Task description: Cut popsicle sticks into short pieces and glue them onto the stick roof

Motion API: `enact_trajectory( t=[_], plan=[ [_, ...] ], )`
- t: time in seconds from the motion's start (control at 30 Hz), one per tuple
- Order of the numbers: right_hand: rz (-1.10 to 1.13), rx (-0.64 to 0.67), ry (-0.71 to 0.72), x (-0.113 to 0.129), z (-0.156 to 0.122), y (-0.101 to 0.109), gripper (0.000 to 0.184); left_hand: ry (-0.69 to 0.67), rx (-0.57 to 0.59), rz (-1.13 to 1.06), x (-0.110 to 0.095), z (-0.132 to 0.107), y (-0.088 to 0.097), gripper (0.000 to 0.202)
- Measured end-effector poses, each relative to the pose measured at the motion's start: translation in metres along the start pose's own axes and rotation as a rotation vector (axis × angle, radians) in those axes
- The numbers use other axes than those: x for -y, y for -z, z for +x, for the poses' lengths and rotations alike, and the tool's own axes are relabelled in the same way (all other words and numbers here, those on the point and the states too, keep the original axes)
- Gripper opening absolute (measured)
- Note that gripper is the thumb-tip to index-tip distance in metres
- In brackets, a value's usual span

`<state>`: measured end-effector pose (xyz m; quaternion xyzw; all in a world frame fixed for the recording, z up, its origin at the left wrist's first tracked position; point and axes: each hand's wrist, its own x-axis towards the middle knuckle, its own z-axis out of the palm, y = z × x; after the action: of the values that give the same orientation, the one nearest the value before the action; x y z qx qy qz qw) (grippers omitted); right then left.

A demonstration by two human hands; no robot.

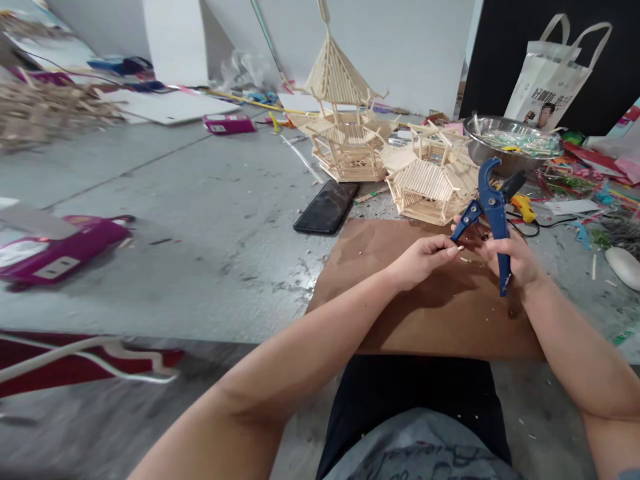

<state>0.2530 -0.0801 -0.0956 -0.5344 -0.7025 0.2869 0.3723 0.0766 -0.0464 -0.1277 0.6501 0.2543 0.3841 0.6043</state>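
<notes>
My right hand point(515, 261) is closed round the handles of a blue cutter point(493, 207), which stands upright with its jaw at the top. My left hand point(424, 259) is pinched beside the cutter's lower handle; whatever small piece it holds is too small to make out. Both hands hover over a brown board point(400, 293) on the grey floor. Just beyond them sits a low roof section made of pale wooden sticks point(430, 188). Behind that stands a tall stick pagoda point(343, 120).
A black phone point(326, 207) lies left of the board. A metal bowl point(505, 143) with green bits, a yellow tool point(523, 207), a white tote bag point(553, 73) and coloured scraps crowd the right. Purple boxes point(60, 250) and a stick pile point(45, 110) lie left.
</notes>
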Motion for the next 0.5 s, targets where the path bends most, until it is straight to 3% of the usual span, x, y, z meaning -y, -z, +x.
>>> enact_trajectory(
  t=[0.1, 0.2, 0.27, 0.37, 0.5],
  plan=[
    [0.297, 0.100, 0.012, 0.002, -0.001, -0.004, 0.051, -0.050, 0.054, -0.038, -0.002, -0.001, -0.004, 0.036],
    [0.322, 0.056, 0.018, 0.002, -0.002, -0.004, 0.047, -0.109, 0.022, -0.012, -0.004, 0.001, -0.004, 0.036],
    [0.169, -0.059, 0.021, 0.000, -0.001, -0.002, 0.044, -0.171, -0.071, 0.060, -0.005, 0.004, 0.001, 0.036],
    [-0.244, -0.206, 0.078, -0.003, -0.001, 0.001, 0.043, -0.265, -0.240, 0.159, -0.005, 0.007, 0.012, 0.036],
    [-0.576, -0.149, 0.106, -0.005, -0.001, -0.001, 0.048, -0.316, -0.346, 0.205, -0.005, 0.009, 0.024, 0.037]
  ],
)
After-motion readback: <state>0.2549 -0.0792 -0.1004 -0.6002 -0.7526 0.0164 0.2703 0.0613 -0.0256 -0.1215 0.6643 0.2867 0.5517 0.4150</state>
